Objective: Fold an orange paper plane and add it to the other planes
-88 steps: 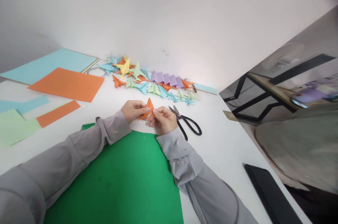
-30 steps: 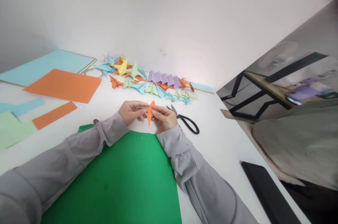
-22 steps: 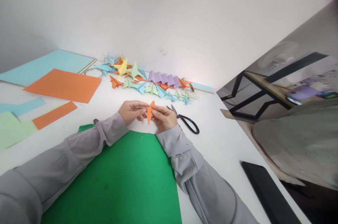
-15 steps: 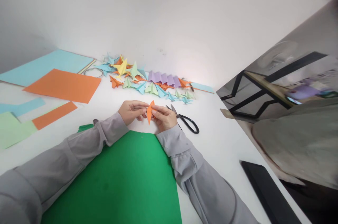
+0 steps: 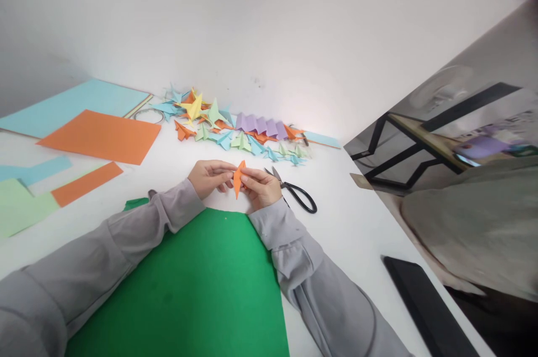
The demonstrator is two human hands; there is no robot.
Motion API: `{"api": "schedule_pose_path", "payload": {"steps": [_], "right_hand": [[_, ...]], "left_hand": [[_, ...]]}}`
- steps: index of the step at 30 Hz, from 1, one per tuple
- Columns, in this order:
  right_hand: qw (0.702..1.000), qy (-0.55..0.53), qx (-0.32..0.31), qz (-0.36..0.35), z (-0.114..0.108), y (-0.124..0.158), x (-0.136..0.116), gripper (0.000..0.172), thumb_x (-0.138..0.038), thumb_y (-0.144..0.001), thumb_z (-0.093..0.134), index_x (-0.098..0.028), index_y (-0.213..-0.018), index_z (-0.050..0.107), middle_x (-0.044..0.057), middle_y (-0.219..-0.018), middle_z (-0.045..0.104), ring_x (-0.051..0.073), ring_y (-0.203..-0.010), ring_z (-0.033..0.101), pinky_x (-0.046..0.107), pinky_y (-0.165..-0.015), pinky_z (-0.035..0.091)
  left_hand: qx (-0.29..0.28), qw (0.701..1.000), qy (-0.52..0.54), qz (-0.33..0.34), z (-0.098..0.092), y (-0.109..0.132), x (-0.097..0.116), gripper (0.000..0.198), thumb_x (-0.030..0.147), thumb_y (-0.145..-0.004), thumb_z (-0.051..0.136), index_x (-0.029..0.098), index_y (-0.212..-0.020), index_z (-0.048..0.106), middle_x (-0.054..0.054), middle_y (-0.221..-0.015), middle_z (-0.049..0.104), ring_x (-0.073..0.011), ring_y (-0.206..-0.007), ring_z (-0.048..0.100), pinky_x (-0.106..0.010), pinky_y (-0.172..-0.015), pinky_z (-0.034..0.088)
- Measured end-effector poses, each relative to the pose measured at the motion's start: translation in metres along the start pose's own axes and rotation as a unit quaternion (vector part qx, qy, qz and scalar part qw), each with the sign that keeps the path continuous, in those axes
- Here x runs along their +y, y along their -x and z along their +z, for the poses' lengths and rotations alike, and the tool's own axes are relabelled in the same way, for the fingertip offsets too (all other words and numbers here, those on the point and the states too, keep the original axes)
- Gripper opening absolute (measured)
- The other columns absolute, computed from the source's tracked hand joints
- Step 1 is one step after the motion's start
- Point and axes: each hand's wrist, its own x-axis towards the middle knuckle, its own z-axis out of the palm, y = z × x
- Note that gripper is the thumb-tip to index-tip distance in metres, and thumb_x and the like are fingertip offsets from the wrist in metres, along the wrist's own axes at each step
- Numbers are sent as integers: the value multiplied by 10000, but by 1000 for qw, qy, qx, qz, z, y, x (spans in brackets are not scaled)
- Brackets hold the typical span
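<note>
A small folded piece of orange paper [image 5: 239,180], long and pointed at both ends, is held upright between my two hands. My left hand [image 5: 213,177] pinches its left side between thumb and fingers. From the right, my right hand [image 5: 261,186] grips it, thumb on the near face and the other fingers partly hidden behind. Black-handled scissors [image 5: 299,194] lie just beyond my right hand, blades partly covered by it. Under my forearms a green sheet [image 5: 189,278] spreads over the white table [image 5: 336,245].
Several folded paper figures [image 5: 214,113] and a purple pleated strip [image 5: 261,126] lie along the wall. On the left are an orange sheet [image 5: 103,137], a blue sheet [image 5: 79,102], coiled wire [image 5: 148,116] and paper offcuts [image 5: 25,205]. A black flat object [image 5: 424,301] rests near the right edge.
</note>
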Motion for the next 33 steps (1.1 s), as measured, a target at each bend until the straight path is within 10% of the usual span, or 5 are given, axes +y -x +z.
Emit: {"api": "schedule_pose_path", "payload": {"steps": [33], "right_hand": [[1000,8,5,4,5,2,-3,234,-231,-447,801,-184,-661,718,4,-508,652,126,-477,587,266,-482,490]], "left_hand": [[0,1000,-14,10,3,1,-4,198,127,-563,658,97,-755,698,-31,-550,655,-90,-418,552,-193,-408,459]]}}
